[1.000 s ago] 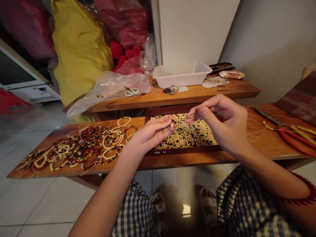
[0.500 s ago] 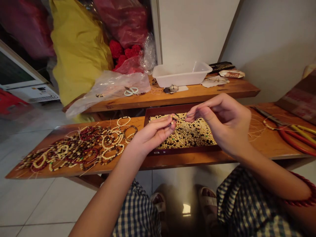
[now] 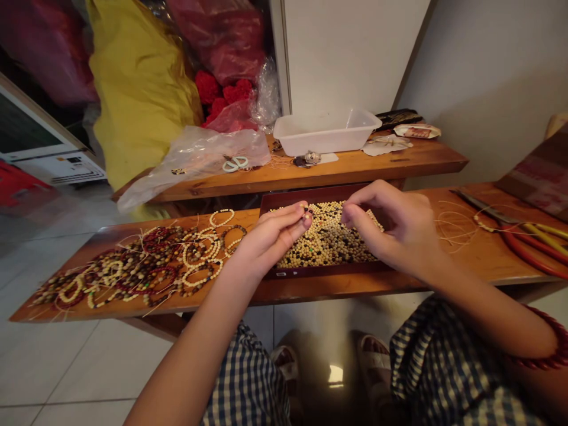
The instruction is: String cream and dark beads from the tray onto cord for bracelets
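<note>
At the fingertips of my left hand, a few small dark and cream beads are pinched. My right hand has thumb and forefinger closed on a thin, straight needle, whose tip points left at those beads; whether it passes through one is too small to tell. Both hands are above a dark red tray filled with loose cream, brown and black beads. To the left of the tray lies a heap of strung bead bracelets with loose string ends.
Red-handled pliers and loose string lie right of the tray, near a cardboard box. Behind, a second bench holds a white plastic basin, white-handled scissors and a clear plastic bag.
My right hand has moved slightly down, its fingertips shifting a little right. My left fingertips have shifted slightly left with the beads, so the gap between the hands is wider.
</note>
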`<state>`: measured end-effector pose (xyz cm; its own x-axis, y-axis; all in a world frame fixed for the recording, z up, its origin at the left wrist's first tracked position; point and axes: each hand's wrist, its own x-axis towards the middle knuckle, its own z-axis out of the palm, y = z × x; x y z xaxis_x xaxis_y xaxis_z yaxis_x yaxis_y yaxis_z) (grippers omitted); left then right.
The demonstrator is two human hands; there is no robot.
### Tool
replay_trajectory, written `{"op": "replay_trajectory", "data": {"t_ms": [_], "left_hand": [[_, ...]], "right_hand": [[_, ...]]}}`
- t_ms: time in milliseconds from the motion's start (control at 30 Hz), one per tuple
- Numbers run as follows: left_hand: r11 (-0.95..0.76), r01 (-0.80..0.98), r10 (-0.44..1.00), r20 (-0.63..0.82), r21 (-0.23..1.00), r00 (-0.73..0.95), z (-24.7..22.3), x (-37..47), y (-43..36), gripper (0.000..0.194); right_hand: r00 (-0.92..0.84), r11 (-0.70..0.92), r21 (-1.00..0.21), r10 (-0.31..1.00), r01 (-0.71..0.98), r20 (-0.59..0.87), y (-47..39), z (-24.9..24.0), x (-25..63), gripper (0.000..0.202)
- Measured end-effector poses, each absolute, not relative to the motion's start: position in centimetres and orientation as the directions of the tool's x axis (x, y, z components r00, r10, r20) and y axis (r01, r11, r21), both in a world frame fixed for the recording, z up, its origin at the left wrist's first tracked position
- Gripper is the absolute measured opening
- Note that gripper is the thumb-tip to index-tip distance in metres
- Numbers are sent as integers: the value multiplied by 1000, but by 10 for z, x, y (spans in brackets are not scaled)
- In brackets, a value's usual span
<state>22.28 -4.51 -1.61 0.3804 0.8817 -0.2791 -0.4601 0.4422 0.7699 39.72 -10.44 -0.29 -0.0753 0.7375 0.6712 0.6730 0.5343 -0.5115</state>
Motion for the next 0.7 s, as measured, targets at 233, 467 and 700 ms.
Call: {"op": "replay_trajectory", "data": {"t_ms": [233, 467, 700], "left_hand": [[461, -539, 872, -247, 705, 422, -18, 220, -40, 17], [509, -599, 852, -266, 618, 450, -15, 221, -42, 18], [530, -669, 848, -321, 522, 422, -10, 222, -43, 19]], "right_hand": [[-87, 386, -763, 912, 519, 402, -96, -9, 398, 11], [21, 324, -891, 937, 318, 349, -92, -8, 399, 12], [83, 371, -849, 899, 375, 430, -88, -9, 402, 13]]}}
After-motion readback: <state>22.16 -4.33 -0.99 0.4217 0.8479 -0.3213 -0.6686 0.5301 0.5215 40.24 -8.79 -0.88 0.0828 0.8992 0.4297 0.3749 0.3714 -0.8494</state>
